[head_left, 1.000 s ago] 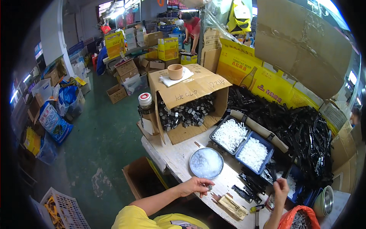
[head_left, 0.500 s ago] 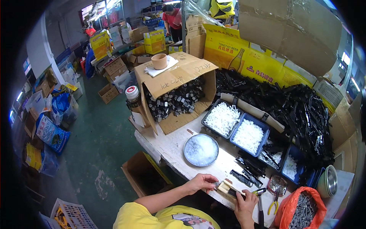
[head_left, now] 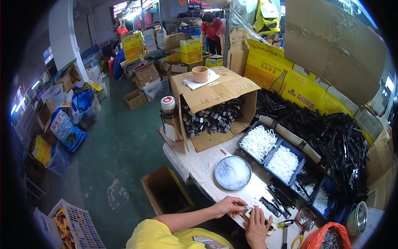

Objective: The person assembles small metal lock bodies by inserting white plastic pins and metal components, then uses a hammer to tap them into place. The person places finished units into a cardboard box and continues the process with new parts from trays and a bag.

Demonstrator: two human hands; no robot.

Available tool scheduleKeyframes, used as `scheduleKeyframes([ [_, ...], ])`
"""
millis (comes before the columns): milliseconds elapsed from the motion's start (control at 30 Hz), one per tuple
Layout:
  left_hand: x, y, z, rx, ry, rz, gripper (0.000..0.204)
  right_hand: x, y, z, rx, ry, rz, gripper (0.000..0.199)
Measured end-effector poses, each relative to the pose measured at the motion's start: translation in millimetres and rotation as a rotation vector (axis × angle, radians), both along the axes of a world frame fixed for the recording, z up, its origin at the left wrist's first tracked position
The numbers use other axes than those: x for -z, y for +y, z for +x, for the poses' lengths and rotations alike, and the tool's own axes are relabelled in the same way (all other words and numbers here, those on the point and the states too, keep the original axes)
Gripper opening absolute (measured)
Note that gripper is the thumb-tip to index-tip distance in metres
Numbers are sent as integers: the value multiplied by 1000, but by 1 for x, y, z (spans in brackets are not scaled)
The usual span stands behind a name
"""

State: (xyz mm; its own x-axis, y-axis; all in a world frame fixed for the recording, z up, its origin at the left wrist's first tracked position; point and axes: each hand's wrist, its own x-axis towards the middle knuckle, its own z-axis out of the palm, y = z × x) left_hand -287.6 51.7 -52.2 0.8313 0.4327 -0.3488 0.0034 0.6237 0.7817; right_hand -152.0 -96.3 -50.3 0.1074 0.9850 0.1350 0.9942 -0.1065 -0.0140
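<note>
My left hand [head_left: 230, 206] pinches at the near-left end of a cream-coloured block [head_left: 247, 214] on the bench edge. Something small and pale shows at its fingertips, too small to make out. Across the block lies my right hand [head_left: 257, 229], fingers stretched out and thumb apart, hiding most of it. Just right of that hand is a hammer [head_left: 285, 223] with a yellow-green end and a dark handle. Several black plastic parts [head_left: 271, 206] lie beyond my hands. A round metal dish [head_left: 233, 173] with whitish contents sits farther back.
Trays of white pieces [head_left: 283, 162] stand before a heap of black parts [head_left: 327, 137]. An open carton of small dark parts [head_left: 213, 120] and a bottle [head_left: 169, 118] stand at the back left. Pliers [head_left: 297, 240] and an orange bag of grey pieces [head_left: 327, 238] are at right.
The view has shifted, so the bench appears lower and farther right. My right hand has moved from gripping at the block's right end to lying over it. My left hand stays at the other end.
</note>
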Motion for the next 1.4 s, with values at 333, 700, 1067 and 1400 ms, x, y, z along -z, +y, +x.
scheduleKeyframes([
  [333, 2, 4, 1, -91, 33, 65, 23, -2, -6, 16, 55, 320, 210, 40],
  [700, -27, 4, 38, 102, 172, 543, 13, -6, -32, 24, 232, 346, 406, 25],
  [1067, -7, -5, 64, 189, 274, 925, 13, 1, -31, 26, 227, 345, 435, 27],
  [1400, -5, 0, 63, 174, 149, 752, 7, 7, -28, 29, 222, 342, 447, 29],
])
